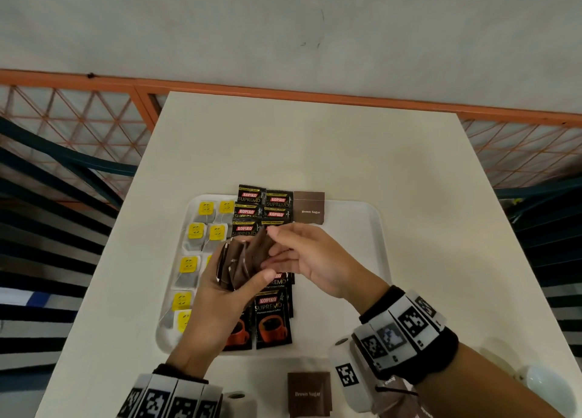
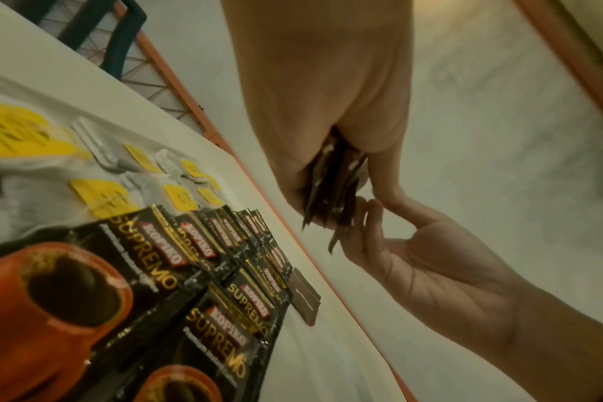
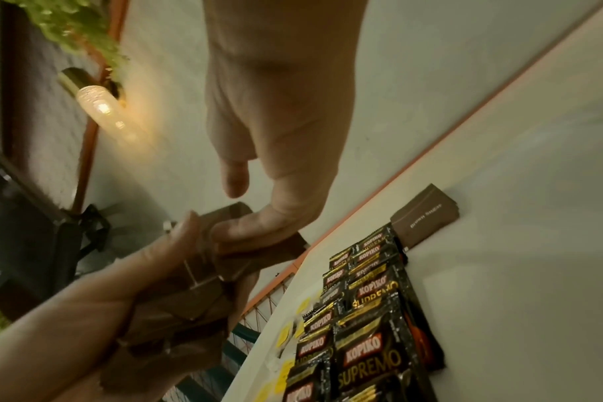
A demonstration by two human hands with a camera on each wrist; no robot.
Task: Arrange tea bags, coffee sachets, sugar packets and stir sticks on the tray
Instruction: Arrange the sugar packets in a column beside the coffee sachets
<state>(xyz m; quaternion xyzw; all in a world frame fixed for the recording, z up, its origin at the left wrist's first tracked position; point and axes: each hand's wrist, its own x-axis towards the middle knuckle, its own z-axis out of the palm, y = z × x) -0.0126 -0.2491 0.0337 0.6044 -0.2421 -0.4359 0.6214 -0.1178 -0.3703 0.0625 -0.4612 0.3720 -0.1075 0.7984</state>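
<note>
We cannot count the bunched sugar packets [image 1: 242,261]; above the tray [image 1: 362,216], both hands hide several coffee sachets [image 1: 272,320] and tea bags [image 1: 189,271] from us.

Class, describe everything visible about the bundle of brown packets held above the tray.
The bundle of brown packets is several thin, flat, paper-like brown sachets, fanned and slightly crumpled. The left hand grips it above the coffee sachets on the tray; the right hand pinches one packet at its top edge.
</note>
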